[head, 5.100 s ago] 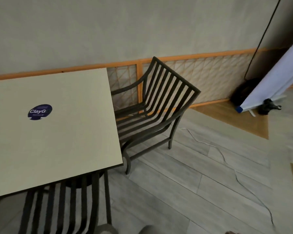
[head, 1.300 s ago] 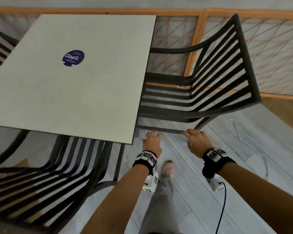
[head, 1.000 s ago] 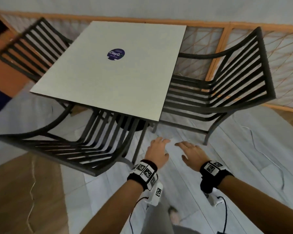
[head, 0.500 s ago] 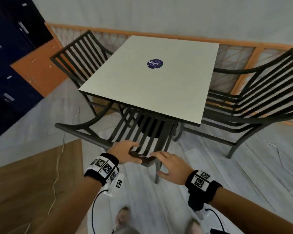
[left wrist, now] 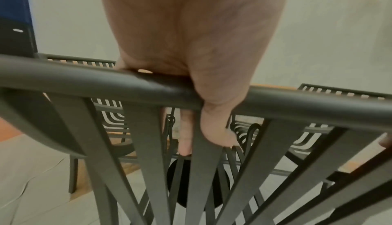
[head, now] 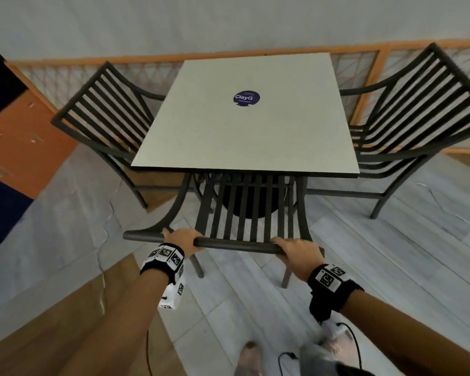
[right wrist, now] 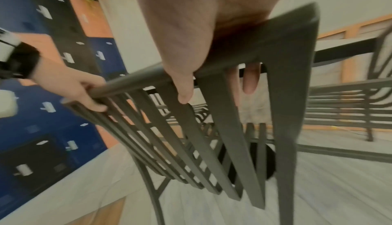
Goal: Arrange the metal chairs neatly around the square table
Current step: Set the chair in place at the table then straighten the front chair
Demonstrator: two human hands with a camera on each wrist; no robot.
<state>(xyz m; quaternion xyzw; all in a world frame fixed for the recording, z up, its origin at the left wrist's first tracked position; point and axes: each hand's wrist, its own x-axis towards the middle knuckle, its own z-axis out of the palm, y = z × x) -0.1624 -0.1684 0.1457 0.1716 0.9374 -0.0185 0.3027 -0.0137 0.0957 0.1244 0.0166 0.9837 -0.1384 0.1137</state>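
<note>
A square pale table [head: 250,131] with a round blue sticker stands against the wall. Three dark slatted metal chairs surround it. The near chair [head: 244,213] is pushed partly under the table's front edge. My left hand [head: 183,240] grips its top rail [head: 236,244] left of centre, and my right hand [head: 299,253] grips the rail near its right corner. In the left wrist view my left hand [left wrist: 201,111] wraps the rail [left wrist: 297,101]. In the right wrist view my right hand [right wrist: 214,77] curls over the rail [right wrist: 244,56]. The left chair [head: 106,115] and right chair [head: 418,112] face the table.
A low orange-framed lattice fence [head: 364,77] runs along the wall behind the table. Blue and orange lockers [head: 8,147] stand at the left. A thin cable [head: 103,240] trails over the grey floor. My feet [head: 251,356] are below the chair back.
I have stepped round from the right chair to the near chair. Both hands, reaching half a second ago, now grip its top rail, and the chair stands squarer to the table.
</note>
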